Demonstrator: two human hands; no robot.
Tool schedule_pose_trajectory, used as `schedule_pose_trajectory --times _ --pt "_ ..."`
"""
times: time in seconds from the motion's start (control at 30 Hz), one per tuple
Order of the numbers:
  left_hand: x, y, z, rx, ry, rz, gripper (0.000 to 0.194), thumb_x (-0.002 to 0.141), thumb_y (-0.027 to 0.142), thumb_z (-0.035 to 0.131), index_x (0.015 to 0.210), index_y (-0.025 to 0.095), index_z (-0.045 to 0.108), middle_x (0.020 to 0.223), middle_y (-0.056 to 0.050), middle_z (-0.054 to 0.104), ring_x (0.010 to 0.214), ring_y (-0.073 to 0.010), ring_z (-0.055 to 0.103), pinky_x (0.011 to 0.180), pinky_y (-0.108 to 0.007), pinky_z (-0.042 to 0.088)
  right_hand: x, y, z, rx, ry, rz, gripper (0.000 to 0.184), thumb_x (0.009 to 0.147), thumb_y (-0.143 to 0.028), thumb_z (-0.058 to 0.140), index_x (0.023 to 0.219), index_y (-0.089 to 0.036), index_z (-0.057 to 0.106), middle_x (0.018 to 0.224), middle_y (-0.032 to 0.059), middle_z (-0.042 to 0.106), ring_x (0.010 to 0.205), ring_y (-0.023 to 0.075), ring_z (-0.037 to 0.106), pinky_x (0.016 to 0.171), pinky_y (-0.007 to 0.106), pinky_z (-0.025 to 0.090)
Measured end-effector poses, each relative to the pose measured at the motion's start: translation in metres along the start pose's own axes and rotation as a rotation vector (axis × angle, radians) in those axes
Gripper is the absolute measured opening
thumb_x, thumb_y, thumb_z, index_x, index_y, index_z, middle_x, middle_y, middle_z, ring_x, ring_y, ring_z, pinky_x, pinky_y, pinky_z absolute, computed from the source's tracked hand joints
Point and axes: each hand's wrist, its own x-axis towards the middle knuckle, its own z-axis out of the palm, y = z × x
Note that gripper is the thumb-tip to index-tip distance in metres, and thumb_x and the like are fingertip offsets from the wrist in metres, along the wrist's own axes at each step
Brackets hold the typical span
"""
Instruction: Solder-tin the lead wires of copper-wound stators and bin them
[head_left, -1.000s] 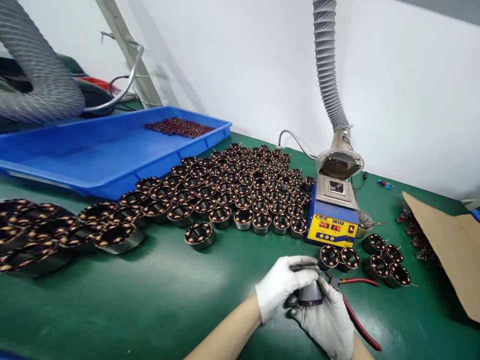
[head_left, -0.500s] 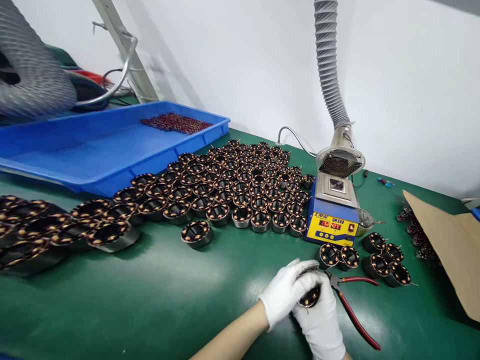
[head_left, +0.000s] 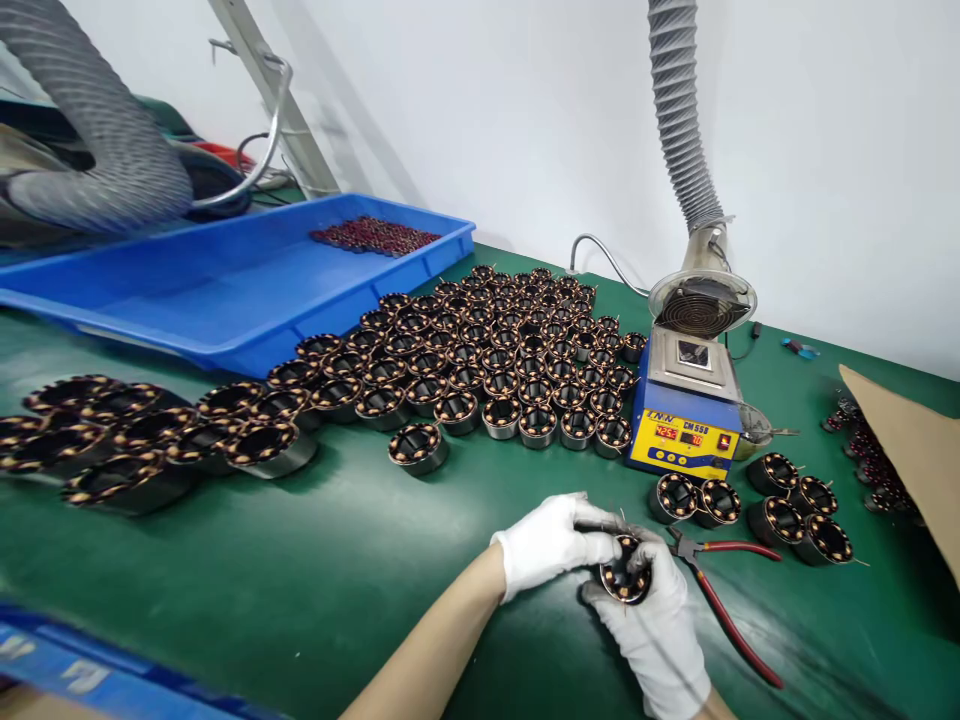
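Right now, the copper-wound ring [head_left: 625, 590] lies between the two gloved hands, held just above the worktop [head_left: 300, 600] or resting on it; that much cannot be told. The right hand [head_left: 664, 625] cups it from the right and near side, thumb and fingers closed about the rim, one darkened fingertip over the opening. The left hand [head_left: 547, 547] comes in from the left, its bent fingers touching the upper left edge, though whether they pinch anything is hidden. The ring is short and tilted, its open end turned up towards the person, so its axis slants between the palms. Both hands touch it, and the right covers more of it.

Just beside the right hand, on its outer side, lie red-handled pliers [head_left: 741, 547], their head towards the fingers and handles spread away. Beyond that hand stand two more rings [head_left: 667, 515], and behind those a blue and yellow unit [head_left: 684, 445]. A lone ring [head_left: 420, 462] sits ahead and left of the left hand, near the crowded rings [head_left: 538, 432].
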Motion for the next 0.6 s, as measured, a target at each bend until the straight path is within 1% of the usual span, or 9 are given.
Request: schedule_pose_trajectory --times 0.07,0.13,0.17,0.27,0.37,0.4,0.47,0.53,0.6 --pt "0.002 -0.003 0.007 0.002 0.039 -0.018 0.015 0.060 0.028 0.067 0.067 0.015 0.068 0.067 -0.002 0.063 0.076 -0.0238 0.056 0.070 -0.028 0.043 -0.001 -0.002 -0.001 0.000 -0.008 -0.017 0.033 0.056 -0.028 0.076 0.071 -0.024 0.047 0.091 0.0054 0.063 0.075 0.0205 0.059 0.069 0.034 0.047" --pt "0.005 -0.006 0.017 -0.039 0.123 -0.043 0.019 0.058 0.030 0.064 0.065 0.012 0.067 0.065 -0.003 0.061 0.070 -0.0224 0.055 0.061 -0.027 0.042 0.000 -0.004 -0.003 -0.013 -0.009 -0.050 0.033 0.057 -0.026 0.074 0.072 -0.024 0.045 0.093 0.0058 0.064 0.075 0.0202 0.060 0.067 0.033 0.049" --pt "0.006 -0.008 0.022 -0.070 0.174 -0.051 0.022 0.058 0.032 0.064 0.065 0.011 0.066 0.065 -0.004 0.061 0.069 -0.0224 0.056 0.060 -0.027 0.041 0.001 -0.006 -0.003 -0.019 -0.011 -0.071 0.033 0.057 -0.025 0.073 0.072 -0.024 0.045 0.093 0.0058 0.065 0.075 0.0200 0.061 0.067 0.033 0.050" --pt "0.008 -0.011 0.033 -0.181 0.343 -0.042 0.033 0.057 0.039 0.063 0.071 0.009 0.064 0.073 -0.007 0.063 0.075 -0.0238 0.057 0.066 -0.029 0.044 0.004 -0.008 -0.004 -0.040 -0.018 -0.131 0.033 0.059 -0.024 0.072 0.075 -0.025 0.043 0.093 0.0058 0.065 0.077 0.0199 0.062 0.067 0.032 0.051" --pt "0.008 -0.009 0.030 -0.273 0.483 -0.005 0.049 0.060 0.049 0.061 0.088 0.009 0.062 0.091 -0.010 0.064 0.088 -0.0247 0.057 0.079 -0.030 0.045 0.005 -0.007 -0.004 -0.093 0.012 -0.182 0.034 0.059 -0.024 0.072 0.076 -0.025 0.043 0.094 0.0068 0.066 0.079 0.0211 0.063 0.068 0.033 0.052" --pt "0.008 -0.007 0.027 -0.288 0.499 0.003 0.054 0.060 0.050 0.062 0.096 0.009 0.060 0.098 -0.010 0.063 0.093 -0.0245 0.056 0.083 -0.030 0.044 0.004 -0.006 -0.004 -0.109 0.021 -0.199 0.034 0.059 -0.024 0.072 0.076 -0.025 0.043 0.095 0.0071 0.066 0.080 0.0215 0.063 0.068 0.033 0.052" --pt "0.007 -0.003 0.020 -0.293 0.455 -0.007 0.063 0.056 0.048 0.069 0.105 0.011 0.058 0.104 -0.009 0.061 0.098 -0.0248 0.055 0.086 -0.030 0.044 0.004 -0.005 -0.005 -0.121 0.028 -0.227 0.033 0.059 -0.024 0.072 0.075 -0.025 0.043 0.096 0.0072 0.066 0.081 0.0217 0.064 0.068 0.033 0.052" --pt "0.007 -0.001 0.016 -0.282 0.356 -0.049 0.064 0.049 0.040 0.075 0.104 0.011 0.060 0.100 -0.009 0.063 0.096 -0.0263 0.056 0.083 -0.030 0.045 0.004 -0.005 -0.005 -0.131 0.033 -0.239 0.033 0.058 -0.024 0.073 0.074 -0.025 0.044 0.096 0.0071 0.066 0.079 0.0216 0.064 0.066 0.032 0.052" --pt "0.006 -0.001 0.017 -0.279 0.299 -0.094 0.056 0.047 0.036 0.074 0.096 0.010 0.063 0.090 -0.009 0.065 0.088 -0.0264 0.058 0.076 -0.031 0.046 0.004 -0.005 -0.006 -0.138 0.037 -0.235 0.034 0.057 -0.026 0.074 0.073 -0.025 0.044 0.094 0.0070 0.066 0.078 0.0220 0.064 0.066 0.032 0.052"
